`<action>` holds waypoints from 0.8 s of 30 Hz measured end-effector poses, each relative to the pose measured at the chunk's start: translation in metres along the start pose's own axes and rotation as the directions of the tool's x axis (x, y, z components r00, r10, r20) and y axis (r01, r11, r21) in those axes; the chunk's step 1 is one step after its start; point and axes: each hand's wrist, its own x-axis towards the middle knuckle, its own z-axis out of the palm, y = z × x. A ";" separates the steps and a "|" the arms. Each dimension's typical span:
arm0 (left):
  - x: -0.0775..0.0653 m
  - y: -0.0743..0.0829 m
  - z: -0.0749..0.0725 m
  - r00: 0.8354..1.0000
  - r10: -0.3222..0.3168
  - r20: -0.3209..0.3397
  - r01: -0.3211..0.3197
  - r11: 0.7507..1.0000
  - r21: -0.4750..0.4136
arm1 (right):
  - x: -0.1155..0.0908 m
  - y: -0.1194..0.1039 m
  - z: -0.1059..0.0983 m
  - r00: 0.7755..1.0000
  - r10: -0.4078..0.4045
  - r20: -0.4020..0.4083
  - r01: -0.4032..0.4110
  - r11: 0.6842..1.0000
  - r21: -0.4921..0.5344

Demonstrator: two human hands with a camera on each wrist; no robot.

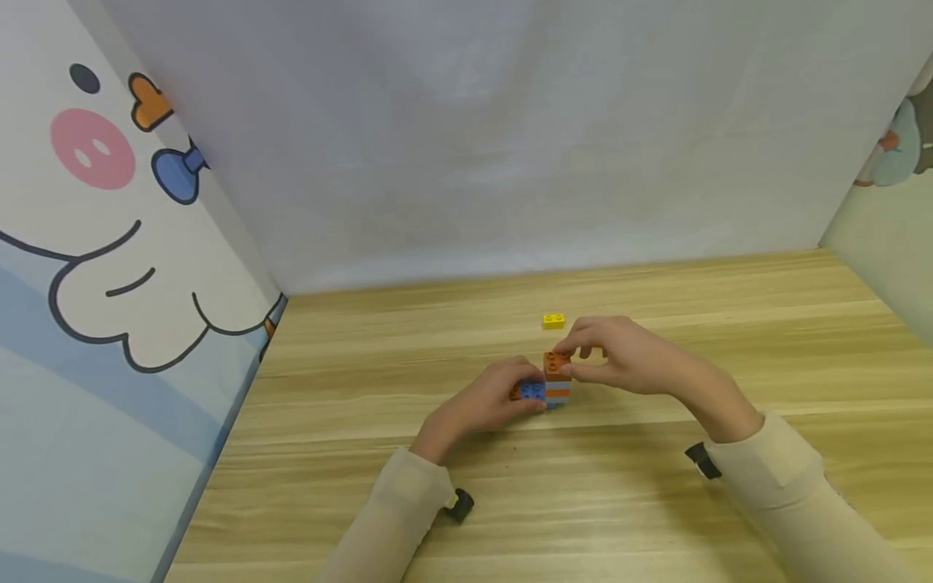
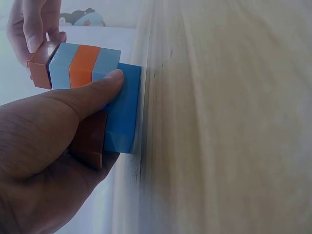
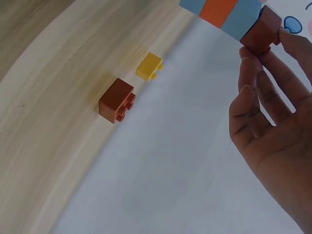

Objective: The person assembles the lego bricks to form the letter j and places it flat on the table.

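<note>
Left hand (image 1: 490, 398) curled round the low end of the brick stack (image 1: 557, 393), thumb pressed to its lower layers. Right hand (image 1: 630, 356) pinching the top brown brick (image 1: 558, 364) between thumb and fingers. Stack sits between the two hands, upright. Top down: brown, light blue, orange, light blue, then a wider blue base (image 2: 124, 105) reaching toward the left palm. Thin dark seam under the top brown brick; can't tell if fully seated. Base right at the tabletop (image 1: 328, 494); can't tell if flush. Lower brown brick (image 2: 90, 139) in the left grip, under the thumb. Blue studded piece (image 1: 532, 390) shows between left thumb and fingers.

Yellow brick (image 1: 554, 321) just beyond the right fingertips, toward the back edge, touching neither hand. Loose brown brick (image 3: 116, 100) near the yellow one, not touching it; seen from right wrist, hidden in head view.

Edges: back edge well beyond both hands, along the white backdrop (image 1: 510, 162). Left edge well out from left hand, by the cartoon panel (image 1: 131, 267). Right side runs wide past right hand to the right panel (image 1: 896, 243). Wood stretches between the forearms, giving both hands room nearer the body.
</note>
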 end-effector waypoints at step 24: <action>-0.002 0.004 -0.003 1.000 -0.012 -0.002 0.012 1.000 -0.014 | -0.003 -0.006 0.001 0.999 0.002 -0.036 -0.003 1.000 -0.019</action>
